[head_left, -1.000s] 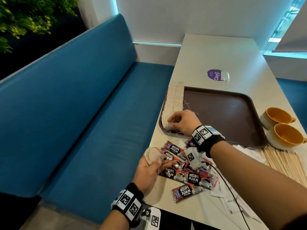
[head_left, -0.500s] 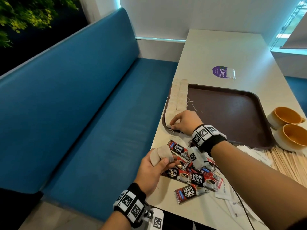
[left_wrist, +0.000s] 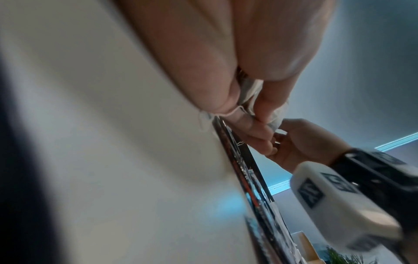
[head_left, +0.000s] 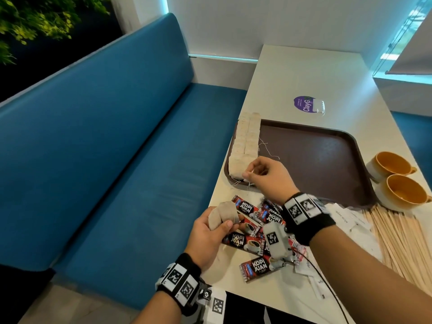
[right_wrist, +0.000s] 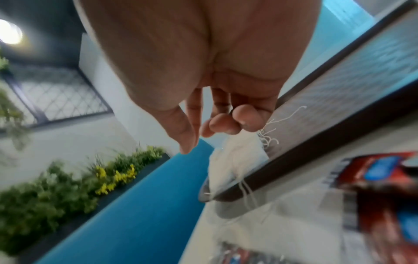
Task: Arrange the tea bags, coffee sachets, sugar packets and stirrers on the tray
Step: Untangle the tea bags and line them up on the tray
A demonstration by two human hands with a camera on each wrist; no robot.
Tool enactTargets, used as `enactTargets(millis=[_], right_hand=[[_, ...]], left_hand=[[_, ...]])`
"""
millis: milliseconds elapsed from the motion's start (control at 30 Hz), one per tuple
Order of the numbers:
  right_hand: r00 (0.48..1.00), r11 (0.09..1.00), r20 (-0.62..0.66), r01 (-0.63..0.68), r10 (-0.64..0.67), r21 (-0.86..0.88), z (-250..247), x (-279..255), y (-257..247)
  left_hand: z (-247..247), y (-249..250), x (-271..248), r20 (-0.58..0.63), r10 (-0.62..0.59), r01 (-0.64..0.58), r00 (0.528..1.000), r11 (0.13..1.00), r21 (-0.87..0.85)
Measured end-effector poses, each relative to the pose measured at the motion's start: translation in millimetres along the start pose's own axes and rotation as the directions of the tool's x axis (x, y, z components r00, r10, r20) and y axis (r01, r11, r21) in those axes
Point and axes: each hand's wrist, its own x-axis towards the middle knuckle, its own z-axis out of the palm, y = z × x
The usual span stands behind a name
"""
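Paper tea bags fill the left hand; the right hand apparently pinches a string.

My head view is sharp and evenly lit, cool cyan strip light along the wall, edges bowed by the wide lens. Both wrist views smear with motion blur; a round ceiling lamp glares.
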Motion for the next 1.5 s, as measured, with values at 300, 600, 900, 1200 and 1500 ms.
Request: enactTargets(millis=[300, 600, 900, 1200, 1500], right_hand=[[0.978, 0.964, 0.151, -0.173, 0.143, 0.204, 25, -87, 16], [0.993, 0.966, 0.088, -0.100, 0.081, 0.238, 0, -79, 12], [0.984, 0.970, -0.046, -0.160, 0.171, 0.183, -35, -6, 24], [0.981, 0.972, 0.041, -0.184, 0.191, -0.145, -16, 36, 40], [0.988, 0.991, -0.084, -0.132, 0.130, -0.017, -18, 39, 44]], left_hand=[[3, 4, -2, 0.005, -0.044, 0.043, 0.999, 0.999, 0.018], [13, 18, -5, 0.079, -0.107, 0.109, 0.991, 0.994, -0.019], [22, 67, 48, 0.067, -0.110, 0.106, 0.992, 0.993, 0.057], [26, 69, 115, -0.103, -0.108, 0.148, 0.989, 0.823, 0.549], [33, 78, 137, -0.055, 0.019, 0.028, 0.998, 0.666, 0.745]])
